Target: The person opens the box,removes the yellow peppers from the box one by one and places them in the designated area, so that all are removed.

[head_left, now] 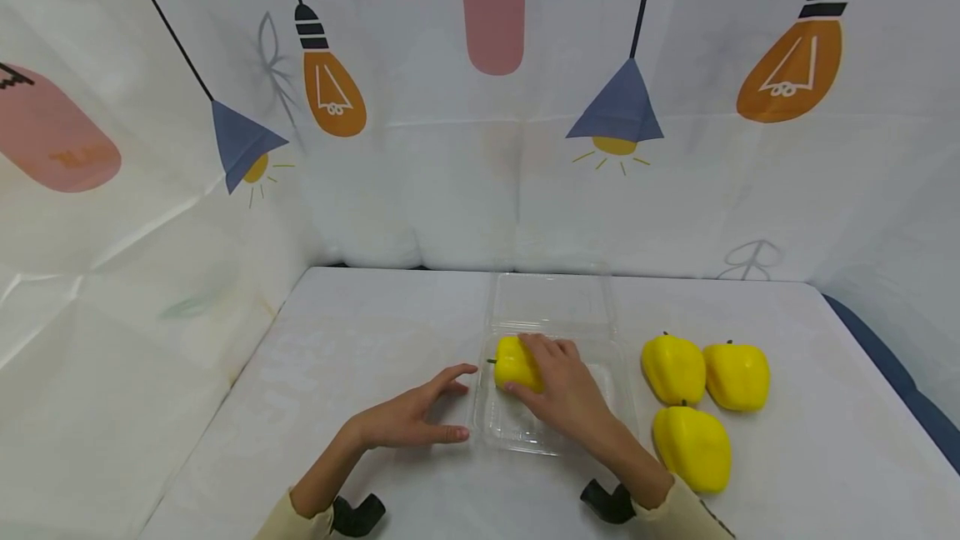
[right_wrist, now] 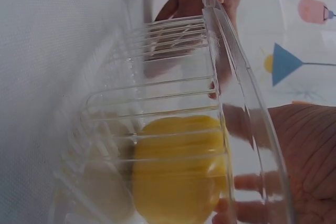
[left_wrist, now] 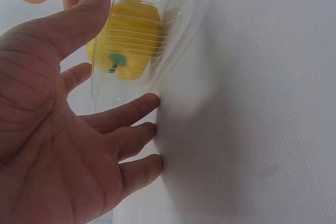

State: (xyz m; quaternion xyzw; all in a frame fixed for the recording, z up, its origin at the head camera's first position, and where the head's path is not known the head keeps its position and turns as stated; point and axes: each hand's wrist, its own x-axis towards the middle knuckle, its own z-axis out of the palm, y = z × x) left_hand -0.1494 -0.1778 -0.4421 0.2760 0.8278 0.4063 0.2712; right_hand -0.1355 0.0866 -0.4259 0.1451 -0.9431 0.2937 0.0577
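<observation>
A clear plastic clamshell box [head_left: 517,436] lies unfolded on the white table, its lid [head_left: 552,298] laid back toward the wall. Inside its base, on the left side, a yellow bell pepper [head_left: 516,363] lies tipped over, green stem pointing left. My right hand [head_left: 562,386] grips this pepper from above, thumb on the near side and fingers over the far side. Beside the box's left wall is my left hand [head_left: 408,415], fingers spread and holding nothing. Through the ribbed wall, the right wrist view shows the pepper [right_wrist: 178,174] low in the box.
Three more yellow bell peppers stand in a group right of the box: one at the back [head_left: 673,367], one to its right [head_left: 737,376], one nearer [head_left: 692,448]. A white curtain [head_left: 450,190] printed with lamps hangs behind the table [head_left: 360,315].
</observation>
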